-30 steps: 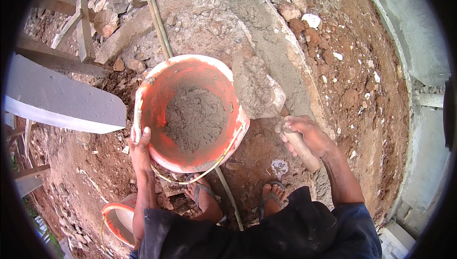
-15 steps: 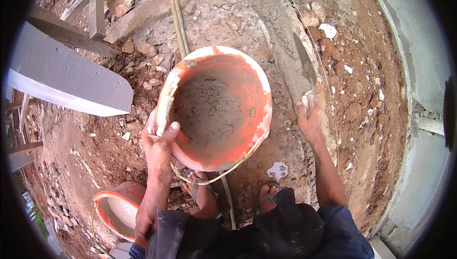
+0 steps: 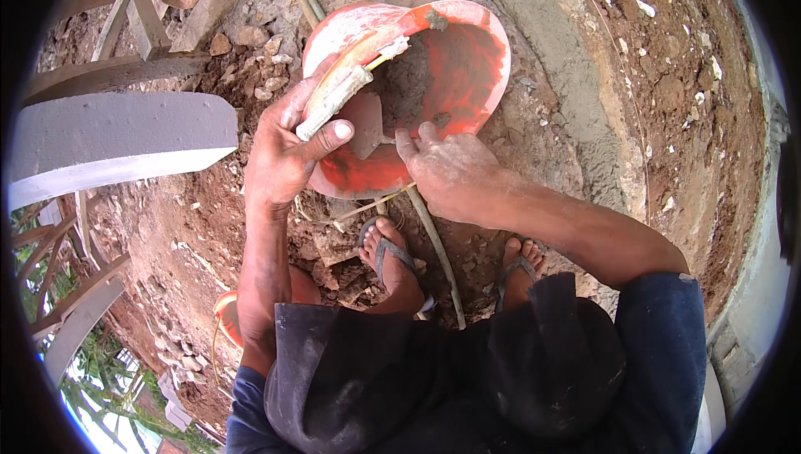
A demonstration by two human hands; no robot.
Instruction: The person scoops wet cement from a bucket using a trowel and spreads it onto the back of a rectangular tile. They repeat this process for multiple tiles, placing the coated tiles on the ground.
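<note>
An orange bucket [image 3: 491,58] with a pale, mortar-smeared rim is tipped in front of me. Grey mortar [image 3: 406,78] lies inside it. My left hand [image 3: 288,145] is closed round the bucket's left rim, beside the whitish, crusted grip [image 3: 335,103] of its yellow wire handle. With my right hand [image 3: 457,168] I grip a trowel, fingers wrapped over its handle so that most of the handle is hidden. The trowel's blade [image 3: 365,126] points left, at the bucket's near inner side.
A strip of wet grey mortar [image 3: 576,78] runs along the right beside a taut string [image 3: 627,87]. A second orange bucket [image 3: 227,318] stands behind my left forearm. A grey-and-white slab [image 3: 125,133] juts in from the left. A pole [image 3: 438,241] lies between my feet.
My right hand has brought the trowel from the mortar strip on the right to the bucket. The bucket has moved farther from me and tipped, with my left hand still on it.
</note>
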